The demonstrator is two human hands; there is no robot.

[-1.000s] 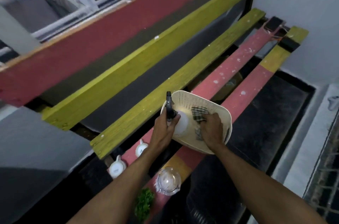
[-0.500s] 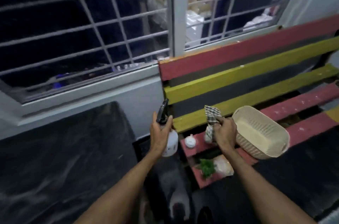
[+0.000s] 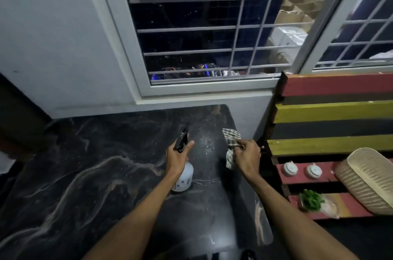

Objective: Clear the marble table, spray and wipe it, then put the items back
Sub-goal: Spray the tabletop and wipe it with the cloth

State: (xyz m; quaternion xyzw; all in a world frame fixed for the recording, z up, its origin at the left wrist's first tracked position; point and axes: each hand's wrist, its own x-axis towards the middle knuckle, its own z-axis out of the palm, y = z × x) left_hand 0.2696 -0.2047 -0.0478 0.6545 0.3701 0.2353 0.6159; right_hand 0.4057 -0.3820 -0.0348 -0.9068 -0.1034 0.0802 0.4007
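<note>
My left grip (image 3: 177, 158) is curled round the neck of the bottle (image 3: 183, 176). The bottle is upright, low over the dark counter (image 3: 85, 174), with its nozzle pointing away from me. My right grip (image 3: 247, 156) pinches the cloth (image 3: 230, 138) just beside it, near the counter's right edge. Pots (image 3: 289, 168), greens (image 3: 311, 200) and basket (image 3: 368, 178) sit on slats (image 3: 326, 174) off to the right, so I think nothing blocks the spray.
</note>
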